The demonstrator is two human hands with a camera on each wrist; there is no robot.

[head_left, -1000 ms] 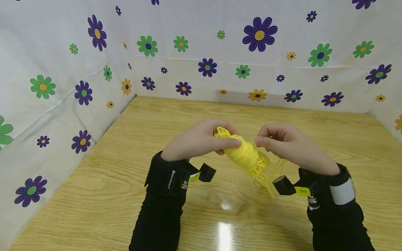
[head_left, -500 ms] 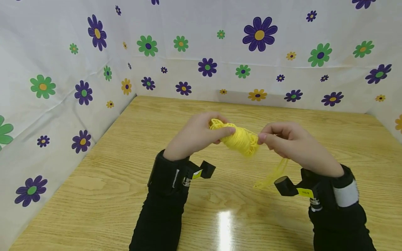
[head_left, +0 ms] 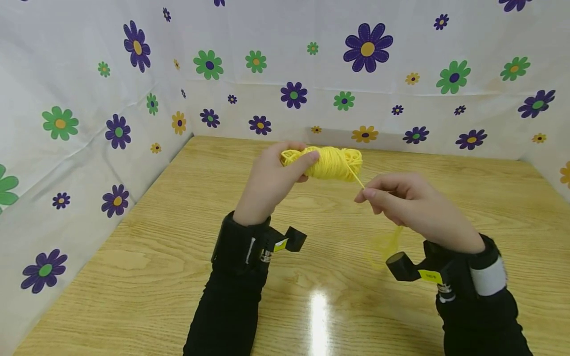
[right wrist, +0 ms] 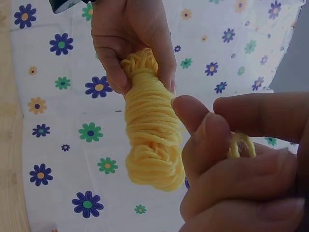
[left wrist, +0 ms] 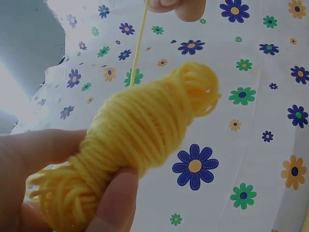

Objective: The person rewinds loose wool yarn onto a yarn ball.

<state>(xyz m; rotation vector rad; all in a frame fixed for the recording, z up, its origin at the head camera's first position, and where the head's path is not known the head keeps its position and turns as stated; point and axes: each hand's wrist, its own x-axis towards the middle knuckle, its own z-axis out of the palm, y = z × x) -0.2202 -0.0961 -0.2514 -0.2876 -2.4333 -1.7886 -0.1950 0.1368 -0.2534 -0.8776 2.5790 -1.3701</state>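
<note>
A bundle of yellow yarn (head_left: 331,163), wound tightly round its middle with loops at both ends, is held up off the table. My left hand (head_left: 271,180) grips its left end between thumb and fingers; the left wrist view shows the thumb across the yarn (left wrist: 140,125). From the bundle a taut strand (head_left: 355,175) runs down to my right hand (head_left: 403,202), which pinches it between thumb and forefinger. More yarn passes through the right hand's curled fingers, as a small loop (right wrist: 241,145) in the right wrist view shows. Loose yarn (head_left: 387,247) hangs blurred below that hand.
Both hands are above a wooden table (head_left: 147,277). A white cloth with printed flowers (head_left: 267,44) hangs behind it and along its sides. Each wrist carries a black strapped camera mount (head_left: 294,240).
My left hand has swung the bundle up and to the left, from slanting down to nearly level. The strand to my right hand now shows stretched; the right hand has barely moved.
</note>
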